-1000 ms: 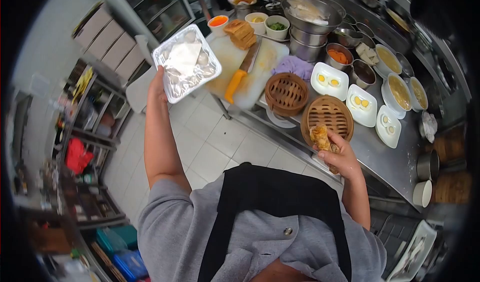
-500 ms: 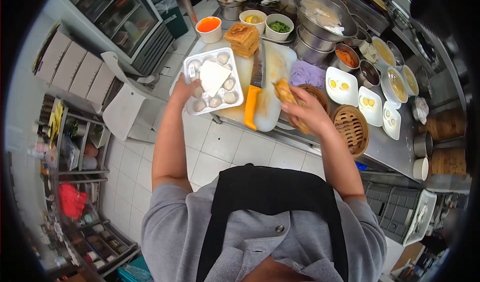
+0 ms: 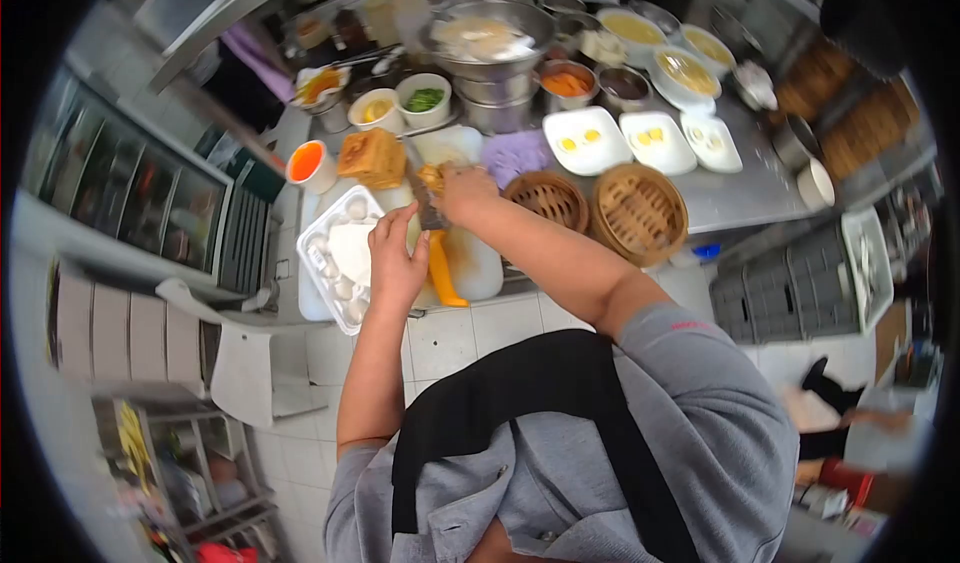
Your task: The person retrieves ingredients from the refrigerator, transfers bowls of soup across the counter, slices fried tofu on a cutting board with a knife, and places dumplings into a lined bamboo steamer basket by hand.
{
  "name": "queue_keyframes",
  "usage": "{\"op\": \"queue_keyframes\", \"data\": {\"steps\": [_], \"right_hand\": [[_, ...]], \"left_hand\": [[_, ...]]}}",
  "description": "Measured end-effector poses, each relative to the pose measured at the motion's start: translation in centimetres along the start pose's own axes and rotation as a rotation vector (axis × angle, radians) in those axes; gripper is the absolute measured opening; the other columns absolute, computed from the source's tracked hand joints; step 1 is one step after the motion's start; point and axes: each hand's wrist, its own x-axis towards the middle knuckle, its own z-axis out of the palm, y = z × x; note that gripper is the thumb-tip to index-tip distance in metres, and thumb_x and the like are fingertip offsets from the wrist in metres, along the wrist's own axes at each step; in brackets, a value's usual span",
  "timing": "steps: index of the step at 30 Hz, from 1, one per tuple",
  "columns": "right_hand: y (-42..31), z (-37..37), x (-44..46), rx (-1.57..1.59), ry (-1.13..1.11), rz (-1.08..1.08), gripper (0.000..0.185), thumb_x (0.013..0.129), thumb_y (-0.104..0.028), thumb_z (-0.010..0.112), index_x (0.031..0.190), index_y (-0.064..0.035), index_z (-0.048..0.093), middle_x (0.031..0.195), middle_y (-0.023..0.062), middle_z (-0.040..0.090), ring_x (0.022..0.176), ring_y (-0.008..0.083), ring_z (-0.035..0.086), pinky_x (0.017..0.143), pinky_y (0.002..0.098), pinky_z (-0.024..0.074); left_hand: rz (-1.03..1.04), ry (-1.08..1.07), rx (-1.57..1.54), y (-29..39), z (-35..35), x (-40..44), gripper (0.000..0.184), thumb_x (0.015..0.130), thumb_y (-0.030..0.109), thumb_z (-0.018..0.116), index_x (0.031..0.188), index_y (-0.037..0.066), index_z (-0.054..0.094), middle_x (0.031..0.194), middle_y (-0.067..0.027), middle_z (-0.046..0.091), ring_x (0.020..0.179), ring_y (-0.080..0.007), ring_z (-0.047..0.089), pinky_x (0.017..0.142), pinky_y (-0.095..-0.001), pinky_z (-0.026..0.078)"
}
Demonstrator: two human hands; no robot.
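My right hand point(image 3: 468, 195) reaches over the cutting board point(image 3: 475, 258), closed on a golden-brown piece of fried food point(image 3: 431, 176); motion blurs its edges. My left hand point(image 3: 397, 255) is raised at the right edge of a white plastic tray point(image 3: 350, 325), its fingers apart and nothing in them. Round whitish pieces and a white sheet point(image 3: 350, 251) lie in that tray. Between my hands rests a knife with an orange handle point(image 3: 443, 273), its blade partly hidden. A stack of browned square slabs point(image 3: 371, 159) stands just behind the tray.
Tubs of orange sauce point(image 3: 311, 168) and chopped greens point(image 3: 424, 100) stand behind. Right of the board are a purple cloth point(image 3: 517, 155), bamboo steamers point(image 3: 640, 213) and white dishes with halved eggs point(image 3: 585, 141). Steel bowls point(image 3: 487, 38) line the back. A white chair point(image 3: 245, 363) stands left.
My right hand has moved left across the board with the fried food. My left hand has let go of the tray's left side and come to its right edge. The view has turned.
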Motion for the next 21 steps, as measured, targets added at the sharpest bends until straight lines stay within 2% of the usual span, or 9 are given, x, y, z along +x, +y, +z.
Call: {"op": "queue_keyframes", "data": {"steps": [2,4,7,9,11,13,17,19,21], "right_hand": [[1.4,-0.7,-2.0,-0.051,0.058,0.025,0.06,0.083,-0.032,0.061,0.131,-0.0036,0.039,0.117,0.0227,0.053,0.109,0.0368,0.052,0.089,0.0406,0.046],[2.3,-3.3,-5.6,0.101,0.249,-0.343,0.04,0.085,-0.027,0.059,0.116,-0.0041,0.051,0.106,0.0197,0.057,0.099,0.0332,0.057,0.08,0.0403,0.0475],[6.8,-3.1,-11.5,0.547,0.148,-0.54,0.023,0.085,-0.024,0.057,0.094,-0.003,0.059,0.089,0.0165,0.061,0.085,0.0294,0.06,0.07,0.0406,0.0468],[11.1,-1.0,-15.8,0.747,-0.086,-0.533,0.021,0.084,-0.023,0.056,0.08,-0.0024,0.059,0.074,0.0146,0.06,0.073,0.0289,0.061,0.064,0.0414,0.0454],[16.6,1.6,-19.5,0.612,-0.359,-0.404,0.017,0.081,-0.02,0.055,0.078,-0.0035,0.061,0.071,0.0146,0.06,0.07,0.0314,0.06,0.063,0.0409,0.0464],[26.0,14.2,-20.2,0.413,-0.35,-0.271,0.017,0.079,-0.02,0.056,0.077,-0.0048,0.063,0.075,0.0156,0.062,0.07,0.0329,0.06,0.063,0.0403,0.0472],[36.9,19.5,-18.7,0.56,0.159,0.485,0.019,0.076,-0.023,0.057,0.077,-0.0053,0.064,0.078,0.0181,0.063,0.077,0.0337,0.062,0.068,0.0429,0.0482],[38.1,17.9,-15.5,0.75,0.309,0.702,0.027,0.078,-0.022,0.06,0.096,-0.0024,0.06,0.09,0.02,0.064,0.088,0.0364,0.061,0.075,0.0434,0.0491],[40.8,23.3,-9.5,0.719,0.454,0.638,0.031,0.079,-0.021,0.06,0.103,-0.0014,0.057,0.095,0.0213,0.063,0.088,0.0371,0.06,0.076,0.0434,0.0491]], "left_hand": [[0.065,-0.028,-0.005,1.2,1.6,-0.7,0.037,0.078,0.001,0.06,0.114,0.007,0.055,0.113,-0.013,0.053,0.102,-0.0268,0.051,0.089,-0.0363,0.042],[-0.252,-0.28,-0.727,1.5,3.0,-3.4,0.026,0.08,-0.003,0.054,0.104,0.005,0.054,0.105,-0.0071,0.056,0.091,-0.0178,0.056,0.08,-0.0302,0.046],[-0.232,-1.194,-0.723,5.2,3.7,-5.5,0.019,0.083,0.0,0.05,0.102,0.005,0.053,0.094,-0.0055,0.058,0.083,-0.0143,0.058,0.075,-0.0275,0.048],[-0.194,-1.498,-0.501,2.8,8.6,-7.8,0.022,0.086,0.008,0.051,0.108,0.005,0.054,0.099,-0.0079,0.059,0.085,-0.0157,0.058,0.076,-0.028,0.049],[-0.362,-1.443,-0.332,-0.6,12.8,-10.7,0.025,0.088,0.012,0.052,0.112,0.004,0.053,0.1,-0.0083,0.06,0.086,-0.0164,0.059,0.077,-0.0282,0.049],[-0.512,-1.378,-0.151,-2.1,13.8,-12.3,0.029,0.089,0.016,0.052,0.115,0.002,0.052,0.101,-0.0087,0.06,0.087,-0.0171,0.059,0.078,-0.0283,0.048],[-0.887,-1.354,-0.462,-11.3,14.6,-17.5,0.038,0.09,0.02,0.054,0.119,-0.004,0.046,0.096,-0.0082,0.062,0.089,-0.0163,0.059,0.078,-0.0274,0.048],[-0.909,-1.325,-0.378,-11.9,13.2,-19.0,0.038,0.09,0.02,0.054,0.119,-0.003,0.046,0.096,-0.0083,0.062,0.089,-0.0162,0.059,0.078,-0.0275,0.048],[-0.896,-1.283,-0.253,-10.2,11.5,-19.9,0.038,0.09,0.02,0.054,0.119,-0.003,0.047,0.096,-0.0085,0.062,0.089,-0.0162,0.059,0.078,-0.0276,0.048]]}}
